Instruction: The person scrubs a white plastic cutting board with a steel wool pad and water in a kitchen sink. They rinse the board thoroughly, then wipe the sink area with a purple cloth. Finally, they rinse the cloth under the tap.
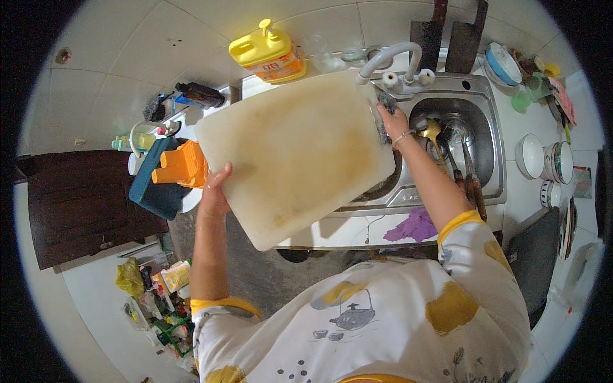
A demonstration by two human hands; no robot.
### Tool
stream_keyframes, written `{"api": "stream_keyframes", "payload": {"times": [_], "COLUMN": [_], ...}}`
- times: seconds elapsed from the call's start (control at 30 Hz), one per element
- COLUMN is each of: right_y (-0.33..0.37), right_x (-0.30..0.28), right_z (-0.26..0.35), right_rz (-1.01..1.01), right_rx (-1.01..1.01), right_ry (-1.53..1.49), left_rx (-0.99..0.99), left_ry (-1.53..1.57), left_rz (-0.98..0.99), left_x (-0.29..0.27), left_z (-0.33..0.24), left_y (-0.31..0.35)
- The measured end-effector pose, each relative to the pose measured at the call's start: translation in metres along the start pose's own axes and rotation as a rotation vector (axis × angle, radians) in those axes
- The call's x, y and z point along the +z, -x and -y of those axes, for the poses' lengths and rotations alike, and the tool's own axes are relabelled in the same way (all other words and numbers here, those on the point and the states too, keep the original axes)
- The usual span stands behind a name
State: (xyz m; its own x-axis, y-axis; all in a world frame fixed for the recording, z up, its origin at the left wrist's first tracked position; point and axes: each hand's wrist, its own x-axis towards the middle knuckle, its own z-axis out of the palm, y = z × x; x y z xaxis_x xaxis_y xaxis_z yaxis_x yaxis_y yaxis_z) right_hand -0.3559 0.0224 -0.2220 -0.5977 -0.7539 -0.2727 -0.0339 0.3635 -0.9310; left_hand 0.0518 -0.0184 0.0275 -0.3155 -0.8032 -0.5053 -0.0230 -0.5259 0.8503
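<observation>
A large off-white cutting board (294, 153) with brownish stains is held tilted over the left part of the sink. My left hand (217, 189) grips its left edge, thumb on the top face and the other fingers hidden beneath. At the right edge is my right hand (394, 122), closed around a grey, shiny scouring pad (386, 104) that lies against the board's edge. Just behind that hand rises a white faucet (408, 54). The board hides most of the left basin.
In the right sink basin (488, 137) lie a gold ladle (433, 131) and other long-handled utensils. A yellow jug (265, 54) stands behind the board, an orange container (182, 165) to its left. A purple cloth (415, 225) lies on the front counter edge; bowls (530, 156) stand right.
</observation>
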Motion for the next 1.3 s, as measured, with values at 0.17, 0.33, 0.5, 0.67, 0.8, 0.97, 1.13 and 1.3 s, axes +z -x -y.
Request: {"api": "stream_keyframes", "payload": {"times": [0.17, 0.33, 0.5, 0.67, 0.8, 0.97, 1.13, 1.3], "right_y": [-0.005, 0.066, 0.106, 0.029, -0.026, -0.017, 0.004, 0.1], "right_x": [0.041, 0.059, 0.093, 0.098, 0.084, 0.047, 0.015, 0.041], "right_z": [0.038, 0.129, 0.198, 0.165, 0.084, 0.01, -0.02, 0.043], "right_rz": [-0.073, 0.077, 0.215, 0.252, 0.035, 0.323, 0.136, 0.028], "right_rx": [-0.114, -0.785, -1.055, -0.735, -0.276, -0.11, -0.085, 0.351], "right_ry": [0.311, 0.109, 0.087, 0.314, 0.297, 0.342, 0.303, -0.022], "left_rx": [0.073, 0.102, 0.093, 0.089, 0.03, 0.157, 0.216, 0.27], "left_ry": [0.037, 0.061, -0.034, 0.022, 0.083, 0.252, 0.35, 0.513], "left_rz": [-0.102, -0.056, -0.022, -0.132, -0.215, -0.268, -0.387, -0.447], "left_x": [0.065, 0.072, 0.074, 0.079, 0.066, 0.05, 0.054, 0.088], "left_z": [0.02, 0.039, 0.039, 0.04, 0.058, 0.09, 0.104, 0.118], "left_y": [0.046, 0.048, 0.048, 0.072, 0.092, 0.108, 0.107, 0.097]}}
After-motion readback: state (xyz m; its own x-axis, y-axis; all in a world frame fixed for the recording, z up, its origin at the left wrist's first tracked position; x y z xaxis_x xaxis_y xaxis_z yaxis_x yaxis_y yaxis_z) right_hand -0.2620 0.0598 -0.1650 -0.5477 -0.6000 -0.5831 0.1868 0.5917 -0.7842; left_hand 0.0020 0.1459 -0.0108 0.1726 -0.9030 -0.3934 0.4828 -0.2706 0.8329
